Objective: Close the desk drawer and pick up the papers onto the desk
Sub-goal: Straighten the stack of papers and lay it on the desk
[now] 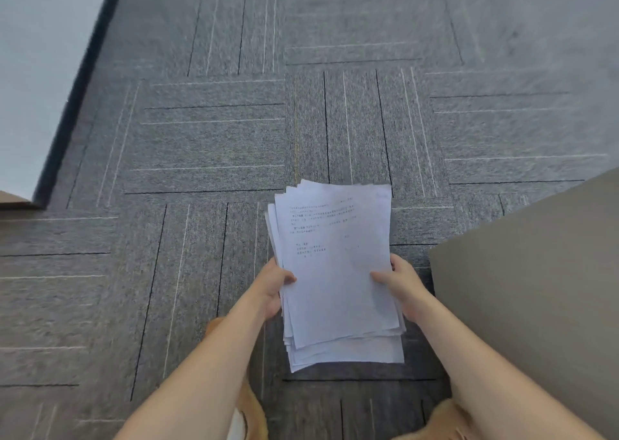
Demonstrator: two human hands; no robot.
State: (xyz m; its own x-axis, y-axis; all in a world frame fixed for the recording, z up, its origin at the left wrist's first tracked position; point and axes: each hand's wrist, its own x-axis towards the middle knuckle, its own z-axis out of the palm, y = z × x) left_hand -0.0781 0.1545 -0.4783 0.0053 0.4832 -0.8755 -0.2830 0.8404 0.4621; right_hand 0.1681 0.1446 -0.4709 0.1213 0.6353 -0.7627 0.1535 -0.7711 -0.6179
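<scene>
- A person's two bare hands hold a loose stack of printed papers [338, 272] above a grey carpet-tile floor [207, 138], seen from a head-worn camera looking down.
- The left hand [274, 288] grips the stack's left edge, thumb pressed on the top sheet and the other fingers curled out of sight beneath (their exact spread cannot be told).
- The right hand [402, 288] clasps the right edge at about the same height, thumb lying across the top sheet and the remaining fingers wrapped under the pile.
- The sheets are unevenly squared: corners fan out at the far left of the stack, and lower pages jut past the top one at the near end.
- The top page carries a few lines of dark print on its far half; the text is too small to read.
- A plain grey-brown desk surface [536, 288] fills the lower right, its corner just beside the right hand; the papers hang over the floor to the left of that corner, not touching it.
- A pale panel with a dark lower edge [40, 71] runs along the floor's upper left, and a small tan corner [13, 201] shows at the left edge of the view.
- Orange-brown fabric [254, 413] is visible under the forearms at the bottom (what it belongs to is unclear).
</scene>
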